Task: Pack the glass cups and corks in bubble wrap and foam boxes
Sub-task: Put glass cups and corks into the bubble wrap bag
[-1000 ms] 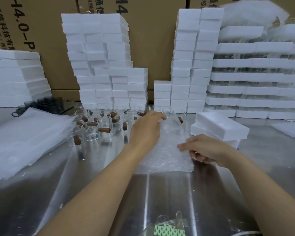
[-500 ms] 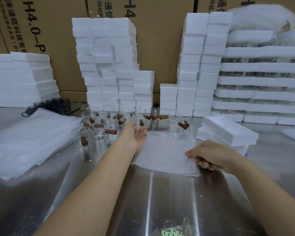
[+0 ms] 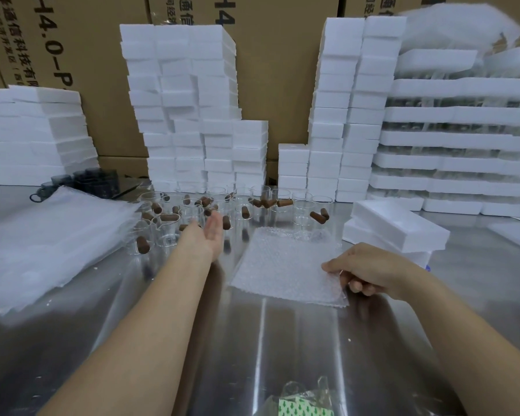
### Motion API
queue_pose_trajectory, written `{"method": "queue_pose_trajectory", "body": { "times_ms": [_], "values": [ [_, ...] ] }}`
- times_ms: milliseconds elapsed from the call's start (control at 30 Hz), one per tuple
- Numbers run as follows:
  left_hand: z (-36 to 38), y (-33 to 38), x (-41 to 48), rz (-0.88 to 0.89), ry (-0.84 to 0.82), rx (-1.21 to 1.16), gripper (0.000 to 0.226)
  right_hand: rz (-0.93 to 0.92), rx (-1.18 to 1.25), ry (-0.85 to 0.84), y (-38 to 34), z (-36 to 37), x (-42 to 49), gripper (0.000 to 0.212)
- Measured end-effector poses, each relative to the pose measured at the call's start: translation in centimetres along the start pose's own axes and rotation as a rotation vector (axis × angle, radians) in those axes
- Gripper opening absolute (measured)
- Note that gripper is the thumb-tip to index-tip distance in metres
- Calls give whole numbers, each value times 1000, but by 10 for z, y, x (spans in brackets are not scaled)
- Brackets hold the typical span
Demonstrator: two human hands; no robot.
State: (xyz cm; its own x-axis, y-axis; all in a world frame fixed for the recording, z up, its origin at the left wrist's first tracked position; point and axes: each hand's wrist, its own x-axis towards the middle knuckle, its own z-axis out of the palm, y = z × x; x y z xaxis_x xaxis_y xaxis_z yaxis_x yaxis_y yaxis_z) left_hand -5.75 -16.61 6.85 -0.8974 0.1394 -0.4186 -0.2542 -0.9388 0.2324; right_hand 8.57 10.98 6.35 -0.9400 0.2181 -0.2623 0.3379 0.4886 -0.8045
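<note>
My left hand [image 3: 212,234] hovers open-fingered and empty beside clear glass cups [image 3: 165,235]; my right hand [image 3: 370,270] pinches a corner of the white bubble-wrap sheet [image 3: 282,265].

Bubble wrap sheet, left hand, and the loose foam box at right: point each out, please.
bubble wrap sheet [image 3: 282,265]: head view, middle of the sheet.
left hand [image 3: 211,232]: head view, on the open palm.
foam box [image 3: 400,225]: head view, top face of the upper of two stacked boxes.
</note>
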Motion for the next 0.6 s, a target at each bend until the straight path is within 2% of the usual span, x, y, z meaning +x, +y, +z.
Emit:
{"method": "queue_pose_trajectory", "body": {
  "times_ms": [167, 267, 367, 433, 533, 600],
  "values": [
    [3, -6, -1, 33, 19, 21, 35, 26, -13, 10, 1, 0, 2, 31],
    [6, -10, 0, 54, 7, 36, 24, 26, -19, 18, 2, 0, 3, 31],
    [10, -14, 2, 70, 0, 46, 31, 19, -7, 16, 2, 1, 4, 31],
    [14, -18, 2, 78, -12, 63, 26, 24, -31, 30, 2, 1, 4, 38],
    [20, -28, -2, 114, -50, 205, 19, 5, -113, 141, 1, 0, 3, 47],
    [22, -37, -10, 134, -105, 362, 21, -71, -235, 296, -1, 1, 0, 46]
  ]
}}
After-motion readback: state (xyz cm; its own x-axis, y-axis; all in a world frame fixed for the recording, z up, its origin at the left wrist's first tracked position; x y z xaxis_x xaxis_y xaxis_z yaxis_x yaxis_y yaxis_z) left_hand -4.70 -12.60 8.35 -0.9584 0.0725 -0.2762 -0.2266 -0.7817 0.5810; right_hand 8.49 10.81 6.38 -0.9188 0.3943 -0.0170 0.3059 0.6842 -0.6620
